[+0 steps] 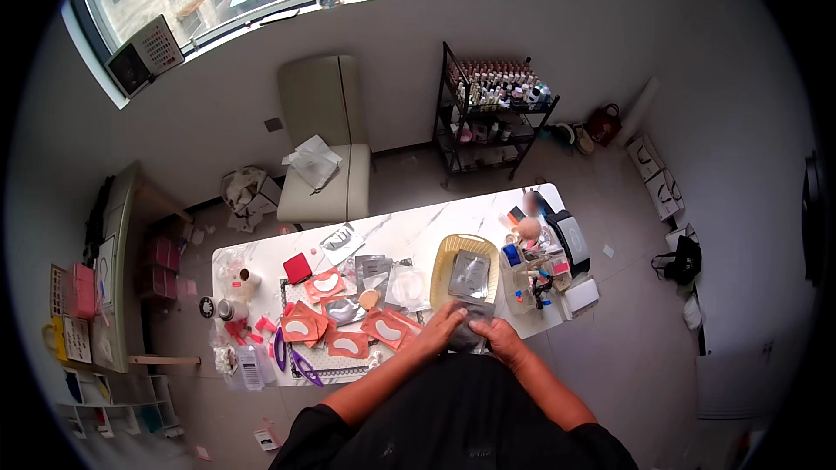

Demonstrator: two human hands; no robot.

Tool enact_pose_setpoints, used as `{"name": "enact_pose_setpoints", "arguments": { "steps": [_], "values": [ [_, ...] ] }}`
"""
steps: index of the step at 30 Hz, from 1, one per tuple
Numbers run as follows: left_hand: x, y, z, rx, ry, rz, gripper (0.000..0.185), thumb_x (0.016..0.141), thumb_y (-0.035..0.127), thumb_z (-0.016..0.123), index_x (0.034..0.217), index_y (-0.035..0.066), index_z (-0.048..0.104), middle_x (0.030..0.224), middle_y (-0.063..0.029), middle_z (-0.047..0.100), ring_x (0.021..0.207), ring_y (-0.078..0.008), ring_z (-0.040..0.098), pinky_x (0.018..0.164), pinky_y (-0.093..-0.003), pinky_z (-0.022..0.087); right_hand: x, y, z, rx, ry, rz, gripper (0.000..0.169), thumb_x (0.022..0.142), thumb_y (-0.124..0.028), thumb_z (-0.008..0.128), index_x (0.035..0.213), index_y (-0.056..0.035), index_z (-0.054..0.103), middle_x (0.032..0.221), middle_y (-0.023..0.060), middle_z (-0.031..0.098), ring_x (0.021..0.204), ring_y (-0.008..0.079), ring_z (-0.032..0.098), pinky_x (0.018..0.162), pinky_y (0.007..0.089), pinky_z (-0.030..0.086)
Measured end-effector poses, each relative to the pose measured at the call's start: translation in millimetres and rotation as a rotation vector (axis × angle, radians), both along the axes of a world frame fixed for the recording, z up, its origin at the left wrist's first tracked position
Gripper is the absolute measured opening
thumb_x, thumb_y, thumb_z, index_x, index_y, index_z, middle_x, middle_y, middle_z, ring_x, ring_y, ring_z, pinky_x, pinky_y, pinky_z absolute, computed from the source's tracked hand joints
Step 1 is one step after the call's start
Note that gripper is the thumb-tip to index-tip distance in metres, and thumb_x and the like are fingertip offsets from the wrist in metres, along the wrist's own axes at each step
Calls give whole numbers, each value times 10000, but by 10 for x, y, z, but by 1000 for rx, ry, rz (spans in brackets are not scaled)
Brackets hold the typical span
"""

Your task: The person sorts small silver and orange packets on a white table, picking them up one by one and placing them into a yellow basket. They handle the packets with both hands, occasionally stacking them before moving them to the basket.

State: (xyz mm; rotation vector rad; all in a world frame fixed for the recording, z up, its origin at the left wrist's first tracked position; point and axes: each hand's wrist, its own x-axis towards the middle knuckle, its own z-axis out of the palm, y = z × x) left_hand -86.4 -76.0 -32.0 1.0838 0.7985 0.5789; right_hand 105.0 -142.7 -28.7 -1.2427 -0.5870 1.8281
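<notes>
Both my hands grip silver foil sachets (480,310) close to my body, at the table's near edge. My left hand (445,329) has its thumb and fingers on the left side of them, and my right hand (501,338) pinches the right side. How many sachets are held, I cannot tell. Just beyond lies a yellow plastic basket (444,254) with more silver sachets (469,274) inside. To the left, several orange eye-patch packets (348,344) with white crescents lie over a dotted mat (346,369). A round beige sponge (369,299) sits among them.
A clear organizer (518,277) of small tools and a makeup brush stands at the table's right end. Purple tweezers (307,369), a red box (297,268) and bottles (233,310) are at the left. Beyond the table stand a beige chair (326,189) and a black trolley (490,111).
</notes>
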Motion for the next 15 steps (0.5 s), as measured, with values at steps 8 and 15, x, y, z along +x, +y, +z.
{"name": "enact_pose_setpoints", "arguments": {
  "steps": [8,15],
  "values": [
    [83,-28,110,-35,-118,-30,401,1028,246,548,1334,-12,513,1237,-103,609,1145,-162,565,1004,-317,447,-37,62,127,124,-102,-48,315,975,-184,640,1230,-1,672,1171,66,693,1081,158,639,986,309,482],
    [255,59,106,-382,-250,47,292,1006,211,597,1232,26,619,1073,-55,681,965,-133,642,859,-292,518,-63,52,43,101,-7,-68,357,954,-152,657,1277,-2,624,1212,62,665,1121,168,624,1011,320,472]
  ]
}}
